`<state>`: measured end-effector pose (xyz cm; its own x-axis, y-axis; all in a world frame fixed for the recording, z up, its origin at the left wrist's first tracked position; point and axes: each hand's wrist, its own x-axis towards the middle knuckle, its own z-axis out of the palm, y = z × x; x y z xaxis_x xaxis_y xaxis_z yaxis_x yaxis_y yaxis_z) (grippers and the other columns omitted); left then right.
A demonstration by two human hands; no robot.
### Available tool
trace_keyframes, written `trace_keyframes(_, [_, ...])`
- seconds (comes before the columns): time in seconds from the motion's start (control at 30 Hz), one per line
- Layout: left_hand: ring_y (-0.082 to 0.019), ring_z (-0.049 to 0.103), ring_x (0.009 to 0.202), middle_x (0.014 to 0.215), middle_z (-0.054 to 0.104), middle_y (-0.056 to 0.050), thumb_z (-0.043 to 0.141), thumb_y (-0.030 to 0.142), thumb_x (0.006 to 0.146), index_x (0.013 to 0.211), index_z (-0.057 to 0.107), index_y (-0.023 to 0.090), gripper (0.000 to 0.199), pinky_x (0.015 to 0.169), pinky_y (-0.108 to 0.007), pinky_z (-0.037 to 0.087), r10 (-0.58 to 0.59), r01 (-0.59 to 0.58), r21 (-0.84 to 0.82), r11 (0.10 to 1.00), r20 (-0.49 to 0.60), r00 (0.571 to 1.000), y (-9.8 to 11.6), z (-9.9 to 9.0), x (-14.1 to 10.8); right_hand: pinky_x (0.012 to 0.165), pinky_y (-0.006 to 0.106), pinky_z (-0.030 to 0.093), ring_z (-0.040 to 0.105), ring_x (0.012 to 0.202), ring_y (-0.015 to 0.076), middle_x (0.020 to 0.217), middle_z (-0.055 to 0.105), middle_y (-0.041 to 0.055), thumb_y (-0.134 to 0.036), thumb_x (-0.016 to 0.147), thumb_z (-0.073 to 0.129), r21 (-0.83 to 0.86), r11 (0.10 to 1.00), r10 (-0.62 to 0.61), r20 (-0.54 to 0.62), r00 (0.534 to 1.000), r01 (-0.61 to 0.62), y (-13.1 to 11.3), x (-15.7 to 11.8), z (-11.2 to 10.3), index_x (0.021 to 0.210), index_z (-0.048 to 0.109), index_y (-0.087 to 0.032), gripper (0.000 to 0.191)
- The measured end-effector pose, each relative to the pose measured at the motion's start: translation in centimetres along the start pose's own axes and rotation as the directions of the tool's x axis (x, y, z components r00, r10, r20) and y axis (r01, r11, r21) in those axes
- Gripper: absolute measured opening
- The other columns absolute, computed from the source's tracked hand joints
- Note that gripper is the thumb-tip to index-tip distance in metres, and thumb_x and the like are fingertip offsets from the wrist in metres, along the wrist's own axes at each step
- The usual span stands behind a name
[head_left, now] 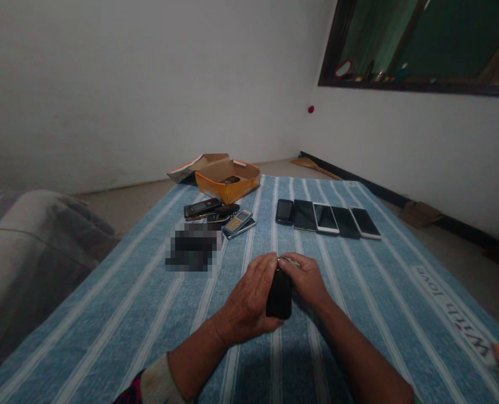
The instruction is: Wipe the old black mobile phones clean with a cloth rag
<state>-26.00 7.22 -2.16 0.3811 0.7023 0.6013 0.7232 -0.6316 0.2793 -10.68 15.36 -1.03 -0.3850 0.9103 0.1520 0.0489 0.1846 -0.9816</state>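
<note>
A small black phone [279, 294] is held upright between my two hands over the striped blue cloth [156, 320]. My left hand [251, 297] wraps round its left side. My right hand [308, 280] is closed at its top right corner, where a light-coloured cord or chain [290, 261] shows by the fingers. Beyond my hands, several phones lie side by side in a row, among them a white-framed one [325, 218]. To the left is a loose pile of older phones, with a silver keypad phone [237, 222] at its right side.
An open orange box [228, 188] with a dark item inside stands at the far edge of the cloth. A pixelated patch covers something left of my hands. A covered bulky shape [30, 264] is at the left, and walls rise behind.
</note>
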Motion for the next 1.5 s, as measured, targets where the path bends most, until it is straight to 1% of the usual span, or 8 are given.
trace_keyframes(0.4, [-0.045, 0.032, 0.136, 0.146, 0.034, -0.027, 0.075, 0.02, 0.063, 0.152, 0.002, 0.011, 0.115, 0.104, -0.067, 0.038, -0.02, 0.021, -0.027, 0.999, 0.012, 1.0, -0.1, 0.0, 0.0, 0.062, 0.027, 0.043, 0.056, 0.065, 0.0154, 0.074, 0.069, 0.0015, -0.033, 0.074, 0.066, 0.088, 0.996, 0.026, 0.067, 0.997, -0.031, 0.0, 0.0, -0.9, 0.085, 0.076, -0.018, 0.021])
trace_keyframes(0.57, [-0.045, 0.032, 0.137, 0.148, 0.033, -0.027, 0.073, 0.018, 0.063, 0.152, 0.0, 0.013, 0.115, 0.103, -0.067, 0.038, -0.025, 0.026, -0.037, 0.999, 0.017, 1.0, 0.0, -0.2, 0.0, 0.058, 0.026, 0.041, 0.053, 0.06, 0.0138, 0.069, 0.067, 0.0004, -0.03, 0.072, 0.066, 0.12, 0.992, 0.037, 0.09, 0.995, -0.047, 0.7, 0.0, -1.3, 0.088, 0.076, -0.018, 0.022])
trace_keyframes(0.7, [-0.046, 0.032, 0.137, 0.148, 0.033, -0.027, 0.073, 0.018, 0.064, 0.152, -0.001, 0.014, 0.115, 0.102, -0.067, 0.039, -0.023, 0.024, -0.046, 0.999, 0.022, 0.999, 0.1, -0.3, 0.1, 0.06, 0.026, 0.042, 0.054, 0.063, 0.0143, 0.072, 0.067, 0.0006, -0.029, 0.073, 0.066, 0.169, 0.983, 0.045, 0.123, 0.991, -0.066, 1.3, -0.1, -1.6, 0.093, 0.076, -0.018, 0.024])
trace_keyframes(0.87, [-0.045, 0.031, 0.138, 0.148, 0.032, -0.028, 0.074, 0.018, 0.064, 0.152, 0.0, 0.013, 0.115, 0.103, -0.066, 0.038, -0.017, 0.018, -0.043, 0.999, 0.022, 1.0, 0.1, -0.3, 0.0, 0.06, 0.025, 0.042, 0.056, 0.064, 0.0144, 0.076, 0.069, 0.0008, -0.028, 0.073, 0.067, 0.158, 0.985, 0.044, 0.137, 0.99, -0.065, 1.3, -0.2, -1.8, 0.093, 0.076, -0.018, 0.025])
trace_keyframes(1.0, [-0.046, 0.031, 0.137, 0.148, 0.032, -0.028, 0.076, 0.018, 0.061, 0.152, -0.001, 0.014, 0.119, 0.103, -0.068, 0.038, -0.046, 0.049, -0.053, 0.997, 0.051, 0.998, 0.0, -0.2, -0.1, 0.058, 0.025, 0.043, 0.058, 0.063, 0.015, 0.073, 0.069, 0.0017, -0.035, 0.074, 0.068, 0.125, 0.988, 0.08, 0.093, 0.992, -0.092, 1.2, 0.0, -2.0, 0.09, 0.076, -0.017, 0.025])
trace_keyframes(1.17, [-0.046, 0.031, 0.137, 0.147, 0.033, -0.026, 0.076, 0.017, 0.06, 0.152, -0.002, 0.015, 0.121, 0.104, -0.067, 0.036, -0.041, 0.044, -0.068, 0.997, 0.052, 0.998, -0.1, -0.3, -0.1, 0.055, 0.025, 0.044, 0.058, 0.06, 0.0152, 0.07, 0.068, 0.0022, -0.04, 0.076, 0.065, 0.174, 0.98, 0.108, -0.033, 0.994, -0.101, 1.3, 0.4, -2.3, 0.083, 0.074, -0.016, 0.027])
trace_keyframes(1.4, [-0.045, 0.032, 0.136, 0.145, 0.034, -0.025, 0.077, 0.019, 0.059, 0.151, -0.001, 0.017, 0.121, 0.105, -0.066, 0.036, -0.071, 0.08, -0.103, 0.992, 0.086, 0.994, -0.3, -0.4, 0.1, 0.053, 0.025, 0.045, 0.057, 0.057, 0.0143, 0.07, 0.067, 0.0015, -0.04, 0.073, 0.067, 0.226, 0.97, 0.122, -0.149, 0.981, -0.086, 1.7, 0.6, -2.4, 0.09, 0.072, -0.017, 0.029])
trace_keyframes(1.5, [-0.045, 0.033, 0.135, 0.144, 0.035, -0.024, 0.078, 0.02, 0.058, 0.151, 0.0, 0.017, 0.122, 0.105, -0.066, 0.036, -0.09, 0.103, -0.12, 0.987, 0.111, 0.99, -0.3, -0.5, 0.2, 0.052, 0.025, 0.045, 0.057, 0.057, 0.0143, 0.071, 0.066, 0.0012, -0.042, 0.073, 0.07, 0.232, 0.968, 0.134, -0.134, 0.982, -0.101, 1.5, 0.6, -2.4, 0.095, 0.071, -0.017, 0.033])
